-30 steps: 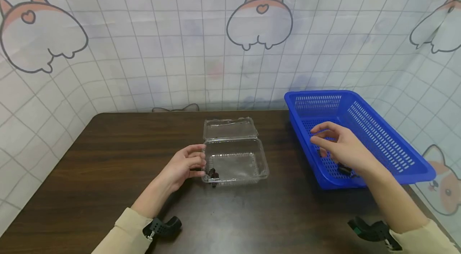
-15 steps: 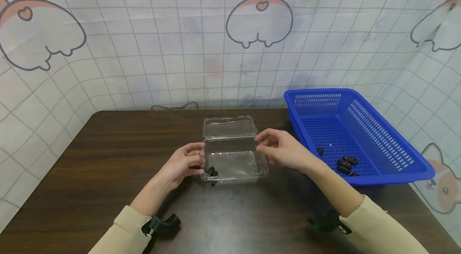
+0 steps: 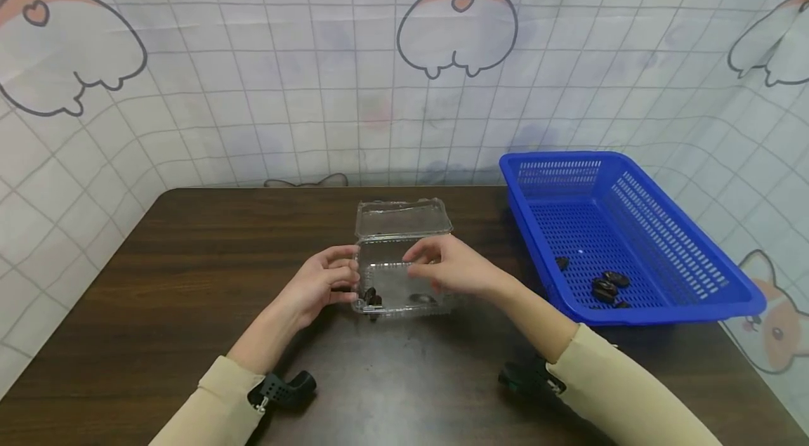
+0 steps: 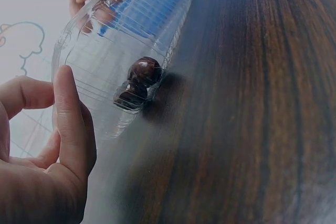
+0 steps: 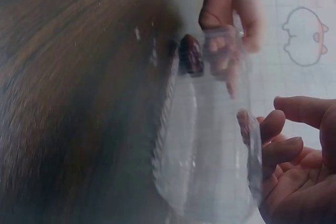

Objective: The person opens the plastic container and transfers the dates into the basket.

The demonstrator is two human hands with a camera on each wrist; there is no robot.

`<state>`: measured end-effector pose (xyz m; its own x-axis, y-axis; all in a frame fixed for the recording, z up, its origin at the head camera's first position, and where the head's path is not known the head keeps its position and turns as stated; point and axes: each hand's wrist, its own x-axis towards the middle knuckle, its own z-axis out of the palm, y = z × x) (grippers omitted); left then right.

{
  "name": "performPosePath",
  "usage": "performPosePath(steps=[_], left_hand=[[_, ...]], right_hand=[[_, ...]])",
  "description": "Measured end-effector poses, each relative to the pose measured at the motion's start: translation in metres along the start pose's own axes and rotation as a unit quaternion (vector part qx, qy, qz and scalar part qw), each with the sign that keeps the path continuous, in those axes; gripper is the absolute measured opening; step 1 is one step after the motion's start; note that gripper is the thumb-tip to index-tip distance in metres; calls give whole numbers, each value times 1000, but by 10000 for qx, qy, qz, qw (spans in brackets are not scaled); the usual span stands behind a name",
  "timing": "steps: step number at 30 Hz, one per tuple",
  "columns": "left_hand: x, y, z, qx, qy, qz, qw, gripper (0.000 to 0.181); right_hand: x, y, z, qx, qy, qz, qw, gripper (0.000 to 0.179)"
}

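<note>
A clear plastic clamshell box [image 3: 385,284] stands on the table with its lid [image 3: 404,219] folded back. My left hand [image 3: 325,284] holds its left edge, thumb and fingers at the rim. Dark, shiny dates [image 4: 137,83] lie inside, bunched in the near left corner. Over the box's right half is my right hand [image 3: 451,265], its fingers bent downward and spaced apart, with no fruit showing between them. Below those fingertips a blurred dark oval [image 3: 422,298] shows in the box. In the right wrist view, the fingers [image 5: 283,150] overlap the box's blurred rim.
A blue perforated basket [image 3: 537,249] stands at the right, with several more dark dates [image 3: 604,289] on its floor. The dark wood table [image 3: 208,263] ends at a wall hung with white checked cloth [image 3: 284,81].
My right hand has moved left from over the blue basket to above the plastic box. The left hand has kept its place at the box's edge. The head view has tilted down slightly.
</note>
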<state>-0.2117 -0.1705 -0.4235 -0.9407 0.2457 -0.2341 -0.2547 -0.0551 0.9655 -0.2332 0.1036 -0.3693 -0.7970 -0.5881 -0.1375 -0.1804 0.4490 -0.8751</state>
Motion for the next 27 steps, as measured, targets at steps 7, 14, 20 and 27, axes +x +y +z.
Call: performPosePath(steps=[7, 14, 20, 27], left_hand=[[1, 1, 0, -13, 0, 5, 10000, 58], [1, 0, 0, 11, 0, -24, 10000, 58], [3, 0, -1, -11, -9, -17, 10000, 57], [2, 0, -1, 54, 6, -32, 10000, 57]], right_hand=[[16, 2, 17, 123, -347, 106, 9993, 34], [29, 3, 29, -81, -586, 184, 9981, 34], [37, 5, 37, -109, -624, 234, 9977, 33], [43, 5, 43, -141, -645, 201, 9976, 33]])
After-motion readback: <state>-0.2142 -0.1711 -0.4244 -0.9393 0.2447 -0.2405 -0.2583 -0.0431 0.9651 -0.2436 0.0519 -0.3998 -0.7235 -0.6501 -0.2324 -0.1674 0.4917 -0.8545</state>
